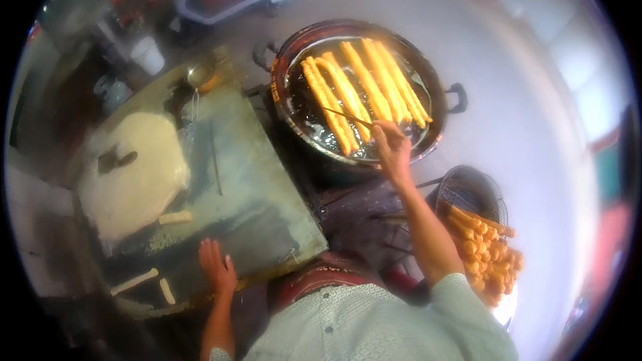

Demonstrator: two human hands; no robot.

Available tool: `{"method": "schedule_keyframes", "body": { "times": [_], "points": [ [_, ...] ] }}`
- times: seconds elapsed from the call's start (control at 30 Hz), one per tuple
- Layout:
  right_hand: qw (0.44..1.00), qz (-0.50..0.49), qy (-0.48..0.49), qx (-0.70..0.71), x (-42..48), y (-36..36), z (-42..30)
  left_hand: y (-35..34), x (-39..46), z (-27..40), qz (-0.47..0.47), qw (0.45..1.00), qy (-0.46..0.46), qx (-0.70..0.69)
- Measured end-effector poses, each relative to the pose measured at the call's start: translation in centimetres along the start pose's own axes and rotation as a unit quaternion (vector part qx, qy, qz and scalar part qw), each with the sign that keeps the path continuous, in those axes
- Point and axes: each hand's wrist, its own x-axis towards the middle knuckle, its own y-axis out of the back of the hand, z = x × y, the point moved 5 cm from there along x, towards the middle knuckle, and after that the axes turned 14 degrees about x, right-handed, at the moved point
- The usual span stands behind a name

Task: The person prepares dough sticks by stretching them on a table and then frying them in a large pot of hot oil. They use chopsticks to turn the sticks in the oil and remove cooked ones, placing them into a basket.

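My right hand (pixel 391 143) grips a thin dark stick (pixel 348 116) over a wide pan of oil (pixel 284 105). The stick's far part crosses the leftmost of several long golden fried dough sticks (pixel 328 105) floating in the oil. My left hand (pixel 218 266) lies with fingers spread at the near edge of the floured work table (pixel 251 170), holding nothing. Above it is a short piece of raw dough (pixel 175 217), beside a large sheet of dough (pixel 145 175) with a dark scraper-like tool (pixel 116 159) on it. Two thin dough strips (pixel 134 282) lie to the left of my left hand.
A wire strainer (pixel 471 193) and a heap of fried dough sticks (pixel 489 260) are right of my right forearm. A thin rod (pixel 215 158) lies on the table, with a metal bowl (pixel 199 75) at its far corner. The pan has side handles (pixel 457 98). A white bucket (pixel 148 55) stands beyond.
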Motion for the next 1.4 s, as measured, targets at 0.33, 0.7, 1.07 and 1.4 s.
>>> {"method": "schedule_keyframes", "body": {
  "times": [0.33,0.7,1.07,1.4],
  "points": [
    [0.988,0.117,0.071,-0.074,4.0,5.6,1.9,1.8,0.1,1.1,-0.030,0.999,-0.011,0.019],
    [0.980,0.161,0.117,-0.028,5.1,9.7,3.9,1.0,0.5,0.1,0.014,1.000,-0.006,0.012],
    [0.957,0.227,0.165,-0.069,5.8,16.3,4.9,5.9,3.0,1.2,0.012,0.994,0.097,-0.038],
    [0.935,0.139,0.220,-0.239,0.7,12.1,3.0,14.7,3.8,3.4,-0.009,0.991,0.099,-0.092]
  ]
}}
